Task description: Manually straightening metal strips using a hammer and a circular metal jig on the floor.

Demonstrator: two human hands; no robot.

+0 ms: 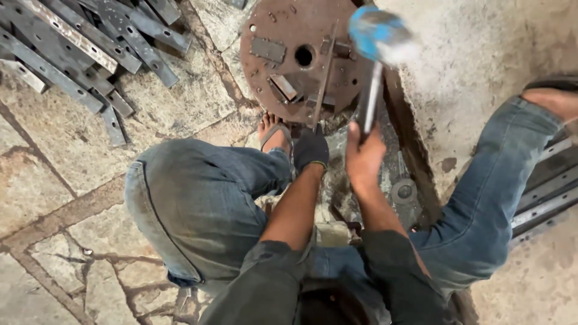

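Stone floor (54, 180) spreads under us, cracked slabs with a concrete block (481, 66) at two o'clock. We squat in jeans, knees wide, one sandalled foot (274, 133) just below a rusty round plate (301, 57) at twelve o'clock. Our left hand (311, 150), in a dark glove, is closed around the lower end of a thin flat bar (324, 78) that stands on edge across the plate. Our right hand (363, 157) is bare, fingers wrapped tight on the handle of a hammer (372, 84); its blue head is blurred, up at one o'clock above the plate's rim. Small welded pieces and a centre hole mark the plate. Perforated steel strips (84, 42) lie heaped at ten o'clock, well apart from us; more strips (545, 192) show at three o'clock beside our right leg.
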